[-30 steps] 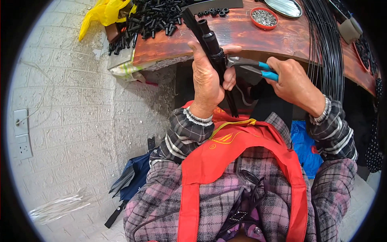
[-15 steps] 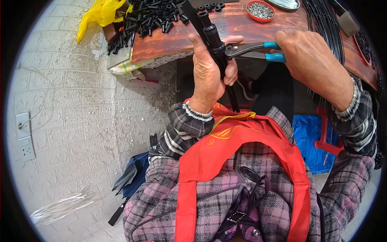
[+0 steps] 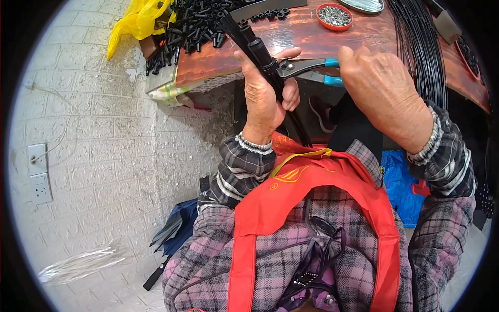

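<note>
A black umbrella frame, made of a shaft with thin ribs folded along it, slants from above the table's edge down to my lap. My left hand is closed around it from the left and below, with the thumb pointing up. Pliers with blue handles are in my right hand, whose fingers wrap the handles and hide their ends. The metal jaws touch the frame at a collar just above my left fingers. What sits between the jaws is too small to tell.
Black tubular parts are piled on the wooden table beside a yellow plastic bag. A red bowl holds small metal pieces. Long black rods lie at the right. A dark blue umbrella leans by the white wall.
The view has shifted slightly. My right hand and the pliers have moved left, with the jaws still at the collar. The frame's upper end has moved left and a little down.
</note>
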A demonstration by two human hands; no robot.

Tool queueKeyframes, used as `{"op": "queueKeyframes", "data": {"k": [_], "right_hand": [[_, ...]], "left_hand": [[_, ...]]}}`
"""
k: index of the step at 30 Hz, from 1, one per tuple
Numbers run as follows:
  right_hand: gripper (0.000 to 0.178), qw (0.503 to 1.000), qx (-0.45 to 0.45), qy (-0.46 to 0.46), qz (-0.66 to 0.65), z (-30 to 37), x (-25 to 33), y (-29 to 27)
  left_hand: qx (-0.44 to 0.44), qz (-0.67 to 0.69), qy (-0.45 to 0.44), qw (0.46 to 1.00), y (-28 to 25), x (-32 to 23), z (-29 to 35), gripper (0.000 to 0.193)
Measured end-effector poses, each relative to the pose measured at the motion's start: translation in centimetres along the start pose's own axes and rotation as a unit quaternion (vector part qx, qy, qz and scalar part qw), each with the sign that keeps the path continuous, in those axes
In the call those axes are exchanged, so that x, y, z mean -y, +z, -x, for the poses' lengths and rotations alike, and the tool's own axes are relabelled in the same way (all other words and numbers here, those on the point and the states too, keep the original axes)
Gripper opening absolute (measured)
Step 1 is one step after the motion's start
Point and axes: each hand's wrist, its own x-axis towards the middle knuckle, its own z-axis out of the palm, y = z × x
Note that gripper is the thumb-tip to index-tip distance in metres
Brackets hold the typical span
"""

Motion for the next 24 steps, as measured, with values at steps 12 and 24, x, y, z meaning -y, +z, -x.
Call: {"op": "queueKeyframes", "data": {"k": [12, 24], "right_hand": [[0.016, 0.936, 0.025, 0.113, -0.333, 1.7, 1.6, 3.3], [0.015, 0.522, -0.059, 0.214, -0.824, -2.7, 5.9, 4.1]], "left_hand": [[0.016, 0.044, 0.093, 0.995, -0.9, 0.0, 0.6, 0.086], [-0.024, 0.077, 0.108, 0.991, -0.8, 0.6, 0.7, 0.069]]}}
